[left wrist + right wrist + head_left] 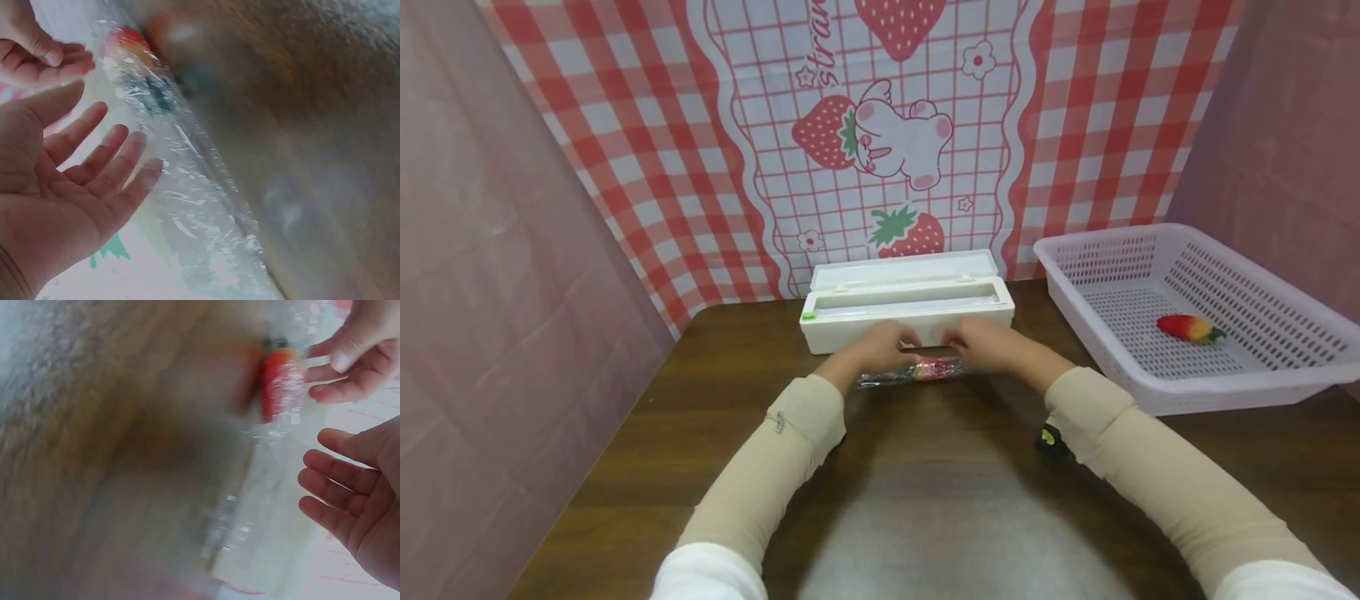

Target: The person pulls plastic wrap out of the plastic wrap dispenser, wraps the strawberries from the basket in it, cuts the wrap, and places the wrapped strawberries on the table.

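A red and yellow toy fruit with a green top (931, 369) lies wrapped in a strip of clear cling film (206, 231), just in front of the white film dispenser box (842, 335). My left hand (878, 346) is at the left of the wrapped fruit. In the left wrist view its fingers are spread and nearly straight, the fingertips overlapping the film. On the other side is my right hand (987, 342); the right wrist view shows its fingers (334, 487) loosely extended beside the film, with nothing gripped. Both palms face the film.
The dispenser's lid (902, 268) stands raised at the back, and a green piece (808, 316) sits at its left end. To the right, a white perforated basket (1120, 367) holds another red and yellow toy fruit (1187, 327). A checked strawberry cloth (880, 125) hangs behind the wooden table (925, 508).
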{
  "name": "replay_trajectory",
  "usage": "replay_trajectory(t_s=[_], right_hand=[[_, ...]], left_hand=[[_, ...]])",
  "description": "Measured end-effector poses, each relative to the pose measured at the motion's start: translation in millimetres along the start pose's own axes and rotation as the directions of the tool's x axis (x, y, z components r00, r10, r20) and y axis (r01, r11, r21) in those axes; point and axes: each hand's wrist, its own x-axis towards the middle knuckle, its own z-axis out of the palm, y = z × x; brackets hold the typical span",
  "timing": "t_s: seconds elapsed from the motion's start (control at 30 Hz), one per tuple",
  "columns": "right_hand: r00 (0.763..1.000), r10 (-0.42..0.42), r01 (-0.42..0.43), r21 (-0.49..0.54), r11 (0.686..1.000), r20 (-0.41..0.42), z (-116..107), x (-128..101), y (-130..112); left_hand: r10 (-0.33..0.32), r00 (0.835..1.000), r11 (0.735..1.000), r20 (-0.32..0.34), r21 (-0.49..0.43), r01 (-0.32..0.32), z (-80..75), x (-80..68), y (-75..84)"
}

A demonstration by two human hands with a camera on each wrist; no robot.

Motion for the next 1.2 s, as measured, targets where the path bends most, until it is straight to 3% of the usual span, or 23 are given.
replay_trajectory(t_s=[0.1, 0.23, 0.37, 0.67, 0.93, 1.2], right_hand=[[0.999, -0.035, 0.033, -0.051, 0.998, -0.037, -10, -10, -5], [0.995, -0.077, 0.07, -0.09, 0.993, -0.068, -15, -23, -12], [0.987, -0.135, 0.125, -0.111, 0.986, -0.086, -15, -36, -16], [0.987, -0.129, 0.115, -0.136, 0.984, -0.1, -13, -54, -17], [0.988, -0.11, 0.093, -0.153, 0.984, -0.106, -11, -54, -16], [0.988, -0.012, -0.029, -0.258, 0.966, -0.155, -18, -52, -31]], left_hand=[[0.064, 0.998, 0.994, -0.008, 0.089, -0.063, -0.3, -1.2, 6.9], [0.085, 0.996, 0.973, 0.011, 0.214, -0.086, 6.1, 1.4, 15.8], [0.092, 0.995, 0.958, 0.036, 0.269, -0.099, 12.3, 4.7, 20.8], [0.035, 0.997, 0.95, 0.069, 0.307, -0.055, 19.3, 16.8, 22.4], [0.02, 0.997, 0.963, 0.073, 0.267, -0.039, 15.2, 19.7, 21.4], [0.056, 0.998, 0.965, 0.02, 0.257, -0.059, 2.4, 9.5, 29.6]])
